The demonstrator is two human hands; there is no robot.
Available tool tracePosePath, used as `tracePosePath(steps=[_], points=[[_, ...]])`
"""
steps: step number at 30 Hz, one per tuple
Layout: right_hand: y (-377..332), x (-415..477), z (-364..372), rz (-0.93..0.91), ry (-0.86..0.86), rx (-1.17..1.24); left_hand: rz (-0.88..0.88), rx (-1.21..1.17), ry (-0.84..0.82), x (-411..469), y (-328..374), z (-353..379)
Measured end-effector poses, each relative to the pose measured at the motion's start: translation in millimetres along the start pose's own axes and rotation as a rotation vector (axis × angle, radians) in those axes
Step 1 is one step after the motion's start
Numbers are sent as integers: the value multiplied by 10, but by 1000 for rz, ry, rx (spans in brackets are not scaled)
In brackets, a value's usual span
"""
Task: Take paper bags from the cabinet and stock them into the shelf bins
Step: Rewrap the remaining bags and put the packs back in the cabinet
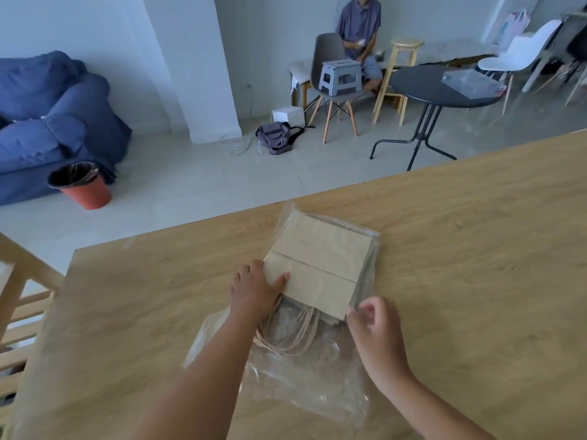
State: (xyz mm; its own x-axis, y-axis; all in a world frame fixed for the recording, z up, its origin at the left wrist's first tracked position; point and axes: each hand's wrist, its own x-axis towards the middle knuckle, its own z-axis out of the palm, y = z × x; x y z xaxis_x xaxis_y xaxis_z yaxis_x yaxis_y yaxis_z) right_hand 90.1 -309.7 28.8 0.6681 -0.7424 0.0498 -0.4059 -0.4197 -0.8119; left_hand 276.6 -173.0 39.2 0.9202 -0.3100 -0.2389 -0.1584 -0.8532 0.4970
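Note:
A flat stack of brown paper bags (320, 265) lies on the wooden table (476, 249), partly inside a clear plastic wrapper (305, 382). Their twisted paper handles (292, 335) stick out toward me over the plastic. My left hand (254, 289) grips the stack's left near edge, thumb on top of the paper. My right hand (374, 325) pinches the wrapper's edge at the stack's right near corner; it is slightly blurred.
A wooden chair (22, 312) stands at the table's left edge. Beyond the table are a red waste bin (82, 185), a blue sofa (54, 122), a round black table (444, 87), several chairs, a backpack (276, 136) on the floor and a seated person (360, 33).

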Motion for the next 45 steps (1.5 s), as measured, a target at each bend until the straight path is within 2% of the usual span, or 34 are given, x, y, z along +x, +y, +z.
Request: tracePosePath(steps=[2, 4, 6, 8, 11, 17, 24, 29, 37, 45], points=[[-73, 171, 43, 182, 77, 9, -21, -51, 31, -145, -13, 61], [-168, 283, 69, 417, 10, 173, -46, -131, 50, -238, -46, 114], [-210, 317, 97, 523, -64, 266, -125, -284, 28, -303, -53, 106], [-189, 333, 114, 527, -68, 267, -212, -383, -20, -343, -40, 70], [-133, 354, 109, 538, -92, 283, -285, -405, -107, -373, -17, 24], [-78, 321, -31, 481, -207, 345, -343, -610, -198, -575, -40, -2], [-120, -68, -219, 418, -298, 416, -367, -788, -120, -1091, -220, -58], [-133, -709, -319, 361, -358, 432, -352, -907, -57, -1737, -587, -118], [-15, -2127, -421, 342, -426, 371, -343, -991, -137, -3196, -1445, -63], [197, -3137, -539, 358, -528, 323, -422, -981, -173, -4151, -2046, 86]])
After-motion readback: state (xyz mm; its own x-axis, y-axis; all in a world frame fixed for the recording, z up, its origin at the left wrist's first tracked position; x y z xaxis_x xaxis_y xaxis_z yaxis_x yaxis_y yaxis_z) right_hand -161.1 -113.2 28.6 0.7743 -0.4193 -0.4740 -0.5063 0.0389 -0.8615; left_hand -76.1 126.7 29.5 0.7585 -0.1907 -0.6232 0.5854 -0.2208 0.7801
